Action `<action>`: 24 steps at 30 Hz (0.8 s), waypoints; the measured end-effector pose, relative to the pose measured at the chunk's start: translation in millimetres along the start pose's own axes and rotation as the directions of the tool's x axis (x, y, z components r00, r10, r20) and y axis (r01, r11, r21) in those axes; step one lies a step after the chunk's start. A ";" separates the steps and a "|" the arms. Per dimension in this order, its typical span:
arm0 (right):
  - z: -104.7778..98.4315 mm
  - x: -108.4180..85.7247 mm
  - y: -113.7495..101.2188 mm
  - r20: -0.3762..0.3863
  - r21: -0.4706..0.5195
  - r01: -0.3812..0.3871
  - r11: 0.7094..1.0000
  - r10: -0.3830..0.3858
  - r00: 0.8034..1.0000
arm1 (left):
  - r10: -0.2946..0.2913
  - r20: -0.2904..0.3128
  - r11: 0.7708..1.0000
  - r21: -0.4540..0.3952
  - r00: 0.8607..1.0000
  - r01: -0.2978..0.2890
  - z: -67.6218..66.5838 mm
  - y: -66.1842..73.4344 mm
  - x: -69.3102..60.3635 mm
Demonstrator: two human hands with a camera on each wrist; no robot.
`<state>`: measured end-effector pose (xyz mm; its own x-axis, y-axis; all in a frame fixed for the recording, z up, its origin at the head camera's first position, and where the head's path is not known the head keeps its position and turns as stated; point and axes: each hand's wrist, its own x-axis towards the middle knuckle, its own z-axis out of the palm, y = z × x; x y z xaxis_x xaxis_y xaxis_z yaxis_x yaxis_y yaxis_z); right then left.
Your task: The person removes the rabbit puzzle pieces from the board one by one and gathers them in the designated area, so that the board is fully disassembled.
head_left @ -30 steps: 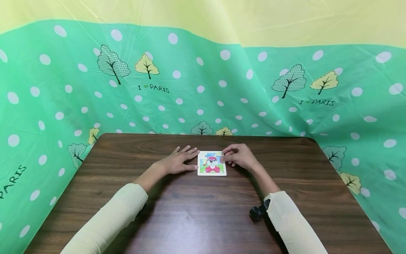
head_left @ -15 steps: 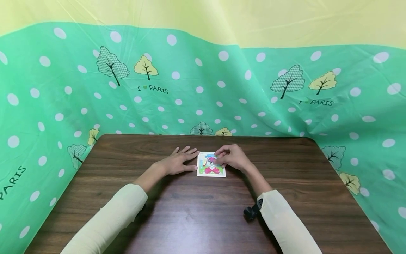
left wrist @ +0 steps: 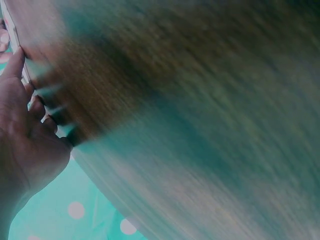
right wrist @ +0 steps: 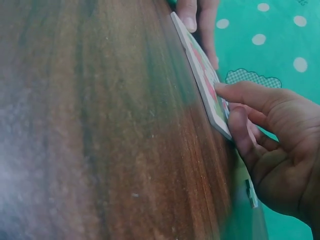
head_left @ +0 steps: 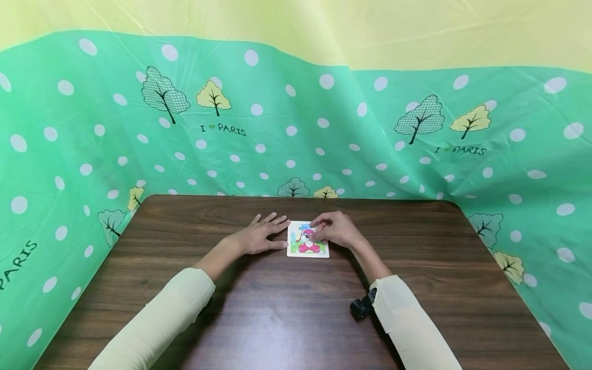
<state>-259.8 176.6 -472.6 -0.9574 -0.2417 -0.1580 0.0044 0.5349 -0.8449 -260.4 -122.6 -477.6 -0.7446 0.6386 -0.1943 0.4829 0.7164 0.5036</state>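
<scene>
A small square picture puzzle (head_left: 307,247), white-rimmed with a pink cartoon animal on it, lies flat on the brown table. My left hand (head_left: 256,237) rests flat with fingers spread, its forefinger and thumb touching the puzzle's left edge. Over the right side of the picture is my right hand (head_left: 339,229), fingers bent. In the right wrist view, the tip of one outstretched finger of the right hand (right wrist: 287,145) touches the face of the puzzle (right wrist: 205,80). Whether a loose piece is between the fingertips is hidden. The left wrist view is blurred around the left hand (left wrist: 30,135).
The wood-grain table (head_left: 277,313) ends just beyond the puzzle at a green dotted curtain (head_left: 277,139). A black wrist camera (head_left: 362,307) sits at the right sleeve. Behind the right hand shows a small dark, white-edged patch (right wrist: 251,193), unclear in kind.
My right hand has slid left from the puzzle's right edge onto the picture, covering more of its right side. The left hand has stayed at the left edge.
</scene>
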 end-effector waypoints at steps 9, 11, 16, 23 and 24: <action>1.5 -1.4 0.1 -0.016 0.010 0.004 1.000 -0.004 1.000 | -0.015 -0.001 1.000 -0.004 1.000 0.015 -0.5 2.8 -0.5; 2.4 -1.8 -1.6 -0.020 0.000 0.005 1.000 -0.005 1.000 | -0.019 -0.001 1.000 -0.015 1.000 0.019 0.7 0.3 0.9; 3.9 -1.5 -4.9 -0.019 -0.021 -0.004 1.000 0.003 1.000 | 0.001 -0.006 1.000 -0.031 1.000 -0.001 3.2 -7.9 3.8; 5.3 1.9 -6.6 -0.031 -0.019 -0.036 0.999 0.035 0.999 | 0.015 -0.011 0.999 -0.046 1.000 -0.016 1.8 -6.1 1.0; 5.3 1.9 -6.8 -0.028 -0.008 -0.036 0.999 0.036 0.999 | 0.011 -0.008 0.999 -0.037 1.000 -0.011 0.9 -4.0 0.3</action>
<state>-260.1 168.2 -469.9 -0.9644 -0.1994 -0.1739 0.0367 0.5502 -0.8342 -262.1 -125.0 -480.5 -0.7430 0.6441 -0.1818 0.4742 0.6983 0.5362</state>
